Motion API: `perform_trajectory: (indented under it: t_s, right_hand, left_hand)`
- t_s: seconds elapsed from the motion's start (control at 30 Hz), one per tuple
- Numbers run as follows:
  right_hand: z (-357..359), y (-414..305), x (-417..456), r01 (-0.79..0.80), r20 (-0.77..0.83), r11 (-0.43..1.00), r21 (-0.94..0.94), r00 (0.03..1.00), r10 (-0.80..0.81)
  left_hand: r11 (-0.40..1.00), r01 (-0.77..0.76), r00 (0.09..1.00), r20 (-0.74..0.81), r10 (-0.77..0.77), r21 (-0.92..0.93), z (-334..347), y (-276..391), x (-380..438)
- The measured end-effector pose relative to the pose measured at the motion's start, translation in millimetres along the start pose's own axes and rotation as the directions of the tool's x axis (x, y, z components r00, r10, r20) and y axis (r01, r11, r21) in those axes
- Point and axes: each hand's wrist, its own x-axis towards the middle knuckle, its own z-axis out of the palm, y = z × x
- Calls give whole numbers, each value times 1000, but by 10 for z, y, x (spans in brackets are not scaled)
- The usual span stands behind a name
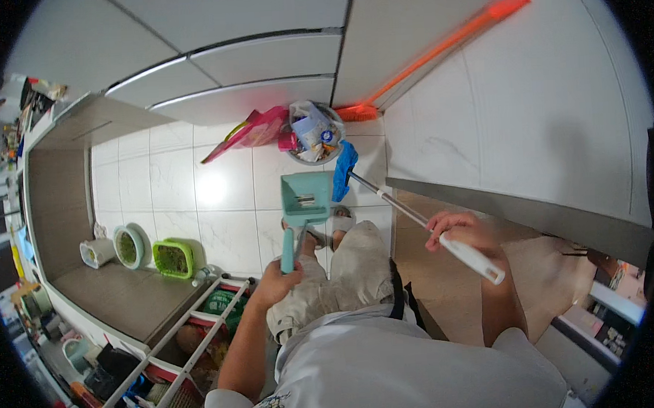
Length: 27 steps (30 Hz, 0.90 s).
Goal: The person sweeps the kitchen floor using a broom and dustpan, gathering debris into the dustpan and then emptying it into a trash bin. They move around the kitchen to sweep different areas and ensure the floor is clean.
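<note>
My left hand (278, 284) grips the handle of a light green dustpan (306, 198), whose pan is above the white tiled floor by my feet, with something small in it. In my right hand (462, 232) is the metal pole with white grip of a broom (394, 201); its blue head (344, 170) is just right of the dustpan. Beyond them stands a grey trash bin (317, 159) heaped with wrappers and refuse. A pink plastic bag (269, 127) lies against the bin's left side. Behind the bin, an orange broom (435, 51) leans in the corner.
White drawers (266, 59) line the far side. Along the left stand a green basket (173, 259), a round pale basin (128, 247) and a white container (97, 252). A white rack (173, 377) holding bags and goods stands lower left. A white panel (509, 119) rises at the right.
</note>
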Motion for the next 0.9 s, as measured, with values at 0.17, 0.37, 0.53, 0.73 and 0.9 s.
perform_trajectory:
  t_s: [0.17, 0.37, 0.53, 0.73, 0.9]
  right_hand:
    - [-79, 160, -116, 73, -36, 993, -97, 996, -77]
    - [-548, 1146, 714, 215, -22, 669, -711, 945, -327]
    - [-348, 1133, 1250, 120, -157, 603, -789, 909, -385]
    - [-52, 1369, 1666, -268, -422, 523, -809, 885, -199]
    - [-556, 3328, 2025, -495, -540, 527, -690, 838, 81]
  left_hand:
    - [980, 196, 976, -88, -199, -40, -109, 0, 158]
    - [983, 138, 968, -228, -108, 122, -250, -127, 252]
    - [932, 28, 944, -316, 93, 361, -524, -522, 272]
    - [800, 178, 864, -480, 152, 573, -727, -778, 109]
    - [810, 233, 838, -534, 113, 537, -734, -623, 34]
